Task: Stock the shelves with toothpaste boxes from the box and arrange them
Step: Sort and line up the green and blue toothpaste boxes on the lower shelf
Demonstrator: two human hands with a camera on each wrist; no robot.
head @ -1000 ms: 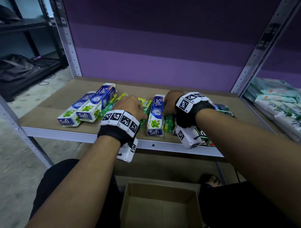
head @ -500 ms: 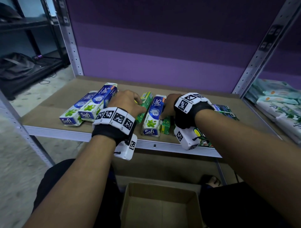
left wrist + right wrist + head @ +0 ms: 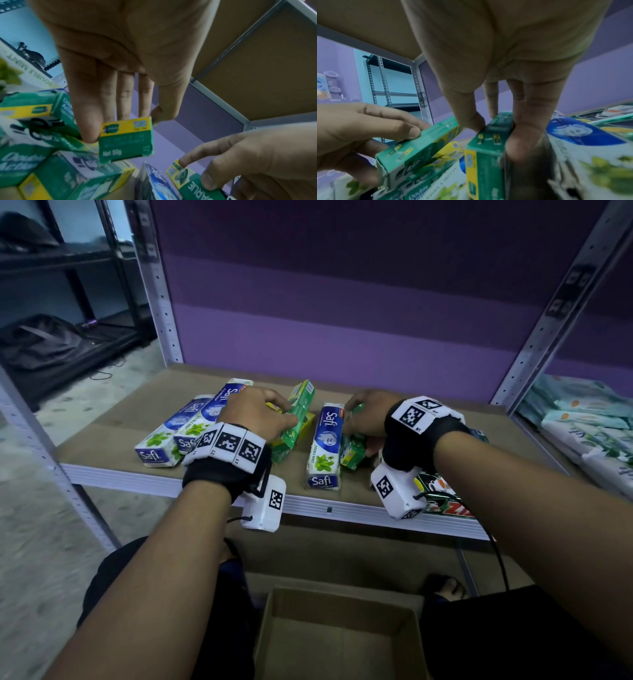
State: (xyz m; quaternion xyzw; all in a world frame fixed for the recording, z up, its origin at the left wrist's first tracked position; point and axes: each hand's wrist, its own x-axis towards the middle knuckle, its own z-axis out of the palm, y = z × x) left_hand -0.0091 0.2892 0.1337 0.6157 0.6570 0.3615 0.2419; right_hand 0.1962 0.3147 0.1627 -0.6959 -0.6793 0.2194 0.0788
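Several toothpaste boxes lie on the brown shelf board [image 3: 102, 440]. My left hand [image 3: 274, 412] grips a green and yellow toothpaste box [image 3: 296, 419] by its sides, tilted with its far end raised above other green boxes; its end face [image 3: 126, 140] shows in the left wrist view. My right hand [image 3: 366, 416] pinches a second green box [image 3: 352, 451] between thumb and fingers [image 3: 520, 136], close against the middle blue-white Safi box [image 3: 325, 446]. Two more Safi boxes [image 3: 185, 429] lie side by side at the left. The open cardboard box [image 3: 342, 635] sits on the floor below.
A flat dark green packet [image 3: 442, 499] lies at the shelf's front edge under my right wrist. Soft wipe packs [image 3: 589, 436] fill the neighbouring bay at right. Perforated steel uprights [image 3: 161, 313] stand at both sides, and a purple back panel [image 3: 342, 330] closes the rear.
My left hand has drawn a green box out of the pile and tilted its far end upward. The right hand stays on the small green box beside the middle Safi box.
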